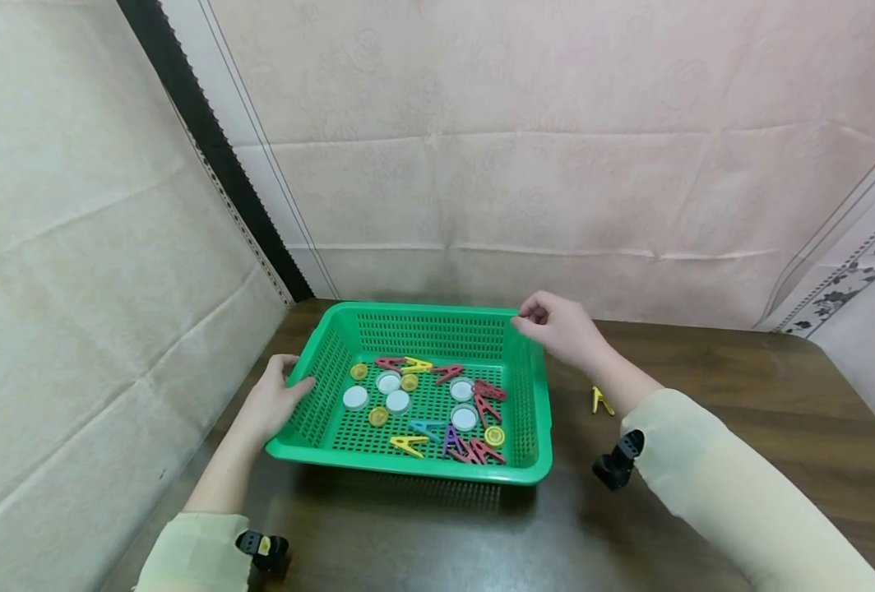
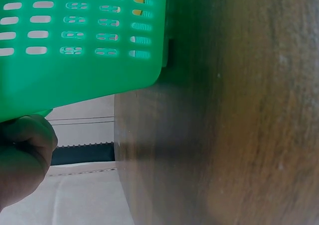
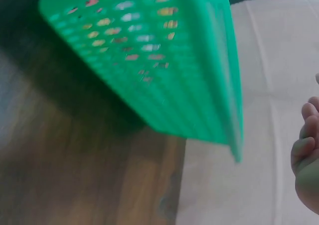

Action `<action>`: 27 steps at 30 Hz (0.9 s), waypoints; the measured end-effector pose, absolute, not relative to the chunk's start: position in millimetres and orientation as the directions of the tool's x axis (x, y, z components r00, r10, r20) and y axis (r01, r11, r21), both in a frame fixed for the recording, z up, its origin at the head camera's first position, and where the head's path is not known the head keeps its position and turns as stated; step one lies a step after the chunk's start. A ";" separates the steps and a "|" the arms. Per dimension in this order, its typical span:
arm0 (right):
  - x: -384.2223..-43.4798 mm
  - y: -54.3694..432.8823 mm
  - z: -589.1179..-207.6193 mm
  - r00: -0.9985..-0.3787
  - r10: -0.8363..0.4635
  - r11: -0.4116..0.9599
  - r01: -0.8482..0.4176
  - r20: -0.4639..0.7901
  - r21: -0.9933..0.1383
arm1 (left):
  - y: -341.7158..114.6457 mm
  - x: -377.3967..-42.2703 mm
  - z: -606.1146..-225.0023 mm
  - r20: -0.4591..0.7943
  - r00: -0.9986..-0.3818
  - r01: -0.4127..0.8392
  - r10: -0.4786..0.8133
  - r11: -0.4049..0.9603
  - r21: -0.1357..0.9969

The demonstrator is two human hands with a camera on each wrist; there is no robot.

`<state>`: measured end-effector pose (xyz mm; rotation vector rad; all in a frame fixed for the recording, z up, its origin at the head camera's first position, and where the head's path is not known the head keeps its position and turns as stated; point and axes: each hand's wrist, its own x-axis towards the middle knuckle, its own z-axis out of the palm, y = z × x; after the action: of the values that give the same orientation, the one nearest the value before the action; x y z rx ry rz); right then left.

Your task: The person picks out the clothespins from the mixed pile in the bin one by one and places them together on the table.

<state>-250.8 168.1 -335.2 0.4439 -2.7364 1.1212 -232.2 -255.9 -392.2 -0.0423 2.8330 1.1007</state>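
In the head view a green plastic basket [image 1: 437, 470] stands on the brown table, holding white caps [image 1: 355, 398], yellow discs [image 1: 493, 436] and clothespins [image 1: 408, 445] in red, yellow, blue and purple. My left hand [image 1: 278, 400] grips its left rim, the thumb over the edge; the left wrist view has this hand [image 2: 27, 148] at the rim too. Beside the far right corner my right hand [image 1: 559, 327] is raised with loosely curled fingers and no object showing in them. In the right wrist view that hand [image 3: 308, 153] appears apart from the basket wall [image 3: 189, 95].
A yellow clothespin [image 1: 602, 400] lies on the table [image 1: 733, 378], to the right of the basket and under the right forearm. Pale cloth walls [image 1: 541, 189] rise behind and at the sides. A dark strip [image 1: 223, 156] runs down the left corner.
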 end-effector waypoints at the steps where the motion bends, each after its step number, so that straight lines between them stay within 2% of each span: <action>1: -252.1 163.1 -332.5 -0.944 -0.234 0.674 -0.330 0.232 -0.661 | -255.8 -232.2 -391.9 -0.105 -0.994 -0.061 0.014 0.738 0.672; 6: -261.2 140.5 -325.6 -0.928 -0.340 0.673 -0.351 0.149 -0.651 | -256.1 -232.2 -391.1 -0.116 -0.993 -0.072 0.009 0.735 0.674; 10: -267.7 128.3 -327.4 -0.913 -0.386 0.672 -0.374 0.129 -0.639 | -256.0 -231.4 -391.1 -0.126 -0.992 -0.077 0.013 0.727 0.682; 27: -286.3 109.7 -336.6 -0.925 -0.375 0.724 -0.332 0.059 -0.604 | -255.4 -230.2 -393.1 -0.100 -0.995 -0.061 0.014 0.710 0.702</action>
<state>-286.3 109.7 -336.6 0.6119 -2.9791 1.0235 -230.2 -255.4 -393.1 -0.0385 2.8132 1.1603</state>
